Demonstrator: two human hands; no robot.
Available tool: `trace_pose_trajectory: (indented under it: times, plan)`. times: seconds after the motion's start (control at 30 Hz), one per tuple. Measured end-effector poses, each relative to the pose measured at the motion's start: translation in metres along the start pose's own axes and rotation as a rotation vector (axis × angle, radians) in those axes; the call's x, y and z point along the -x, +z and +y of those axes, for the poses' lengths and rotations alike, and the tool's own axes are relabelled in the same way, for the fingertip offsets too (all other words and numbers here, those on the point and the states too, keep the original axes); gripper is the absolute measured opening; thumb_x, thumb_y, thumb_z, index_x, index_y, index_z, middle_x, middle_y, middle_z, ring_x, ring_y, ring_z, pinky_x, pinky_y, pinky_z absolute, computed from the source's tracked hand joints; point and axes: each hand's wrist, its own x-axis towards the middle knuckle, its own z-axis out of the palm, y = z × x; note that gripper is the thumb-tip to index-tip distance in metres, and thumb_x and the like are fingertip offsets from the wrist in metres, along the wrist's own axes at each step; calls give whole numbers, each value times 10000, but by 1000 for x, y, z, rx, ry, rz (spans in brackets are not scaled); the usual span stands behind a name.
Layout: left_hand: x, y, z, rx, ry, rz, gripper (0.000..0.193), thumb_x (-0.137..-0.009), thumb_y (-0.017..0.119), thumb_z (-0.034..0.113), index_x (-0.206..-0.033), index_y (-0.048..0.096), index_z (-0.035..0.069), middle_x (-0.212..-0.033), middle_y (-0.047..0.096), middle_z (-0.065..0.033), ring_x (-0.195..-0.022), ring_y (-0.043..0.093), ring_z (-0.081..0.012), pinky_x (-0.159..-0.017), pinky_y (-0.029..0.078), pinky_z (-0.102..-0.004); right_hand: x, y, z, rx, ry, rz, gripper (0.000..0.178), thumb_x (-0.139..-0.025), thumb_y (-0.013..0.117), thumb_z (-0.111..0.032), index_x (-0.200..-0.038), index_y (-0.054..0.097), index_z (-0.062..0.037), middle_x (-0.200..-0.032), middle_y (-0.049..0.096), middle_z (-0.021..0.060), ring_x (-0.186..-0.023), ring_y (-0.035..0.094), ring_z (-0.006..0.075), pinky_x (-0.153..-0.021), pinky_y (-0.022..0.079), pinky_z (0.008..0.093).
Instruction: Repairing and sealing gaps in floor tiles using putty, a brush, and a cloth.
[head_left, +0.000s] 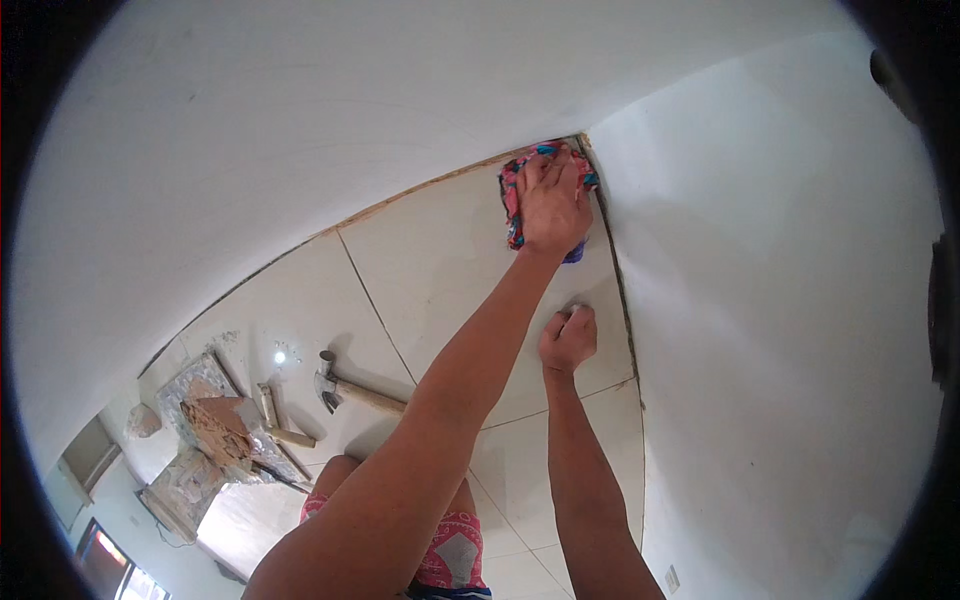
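Note:
My left hand (553, 205) presses down on a crumpled multicoloured cloth (513, 222), red, blue and black, on the floor tiles in the corner where two walls meet. Its fingers bend over the cloth. Closer to me, beside the right wall, my right hand (568, 338) is closed in a fist low over the tiles. A bit of something pale shows at its fingers, too small to name.
A claw hammer (355, 388) with a wooden handle lies left of my left arm. Beyond it are another wooden-handled tool (285, 425) and a board (190, 375) with brown broken material (218, 428). White walls (740, 300) bound the cream tiles (430, 260).

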Motion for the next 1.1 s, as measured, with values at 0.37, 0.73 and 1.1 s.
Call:
trace_pose_trajectory:
  times: [0.37, 0.73, 1.1]
  plan:
    - [17, -88, 22, 1482, -721, -284, 119, -925, 466, 41, -1036, 502, 61, -797, 564, -12, -657, 506, -71, -577, 414, -225, -1, -8, 8, 44, -54, 66, 168, -758, 496, -139, -874, 476, -19, -803, 536, 162, -702, 544, 388, -588, 445, 494]
    - [92, -157, -51, 530, 164, -261, 334, -650, 523, -104, -941, 588, 46, -938, 559, -95, -967, 556, -279, -858, 444, -366, 1, -1, -1, 38, 2, 61, 144, -760, 517, -114, -871, 472, -34, -814, 545, 149, -715, 557, 379, -594, 450, 473]
    - [112, -154, -64, 247, -10, -174, 121, -701, 693, 16, -638, 591, 1, -895, 504, -102, -884, 476, -300, -768, 416, -389, 0, -1, -3, -28, -20, 114, 133, -753, 525, -106, -858, 465, -51, -793, 530, 118, -688, 553, 349, -577, 457, 436]
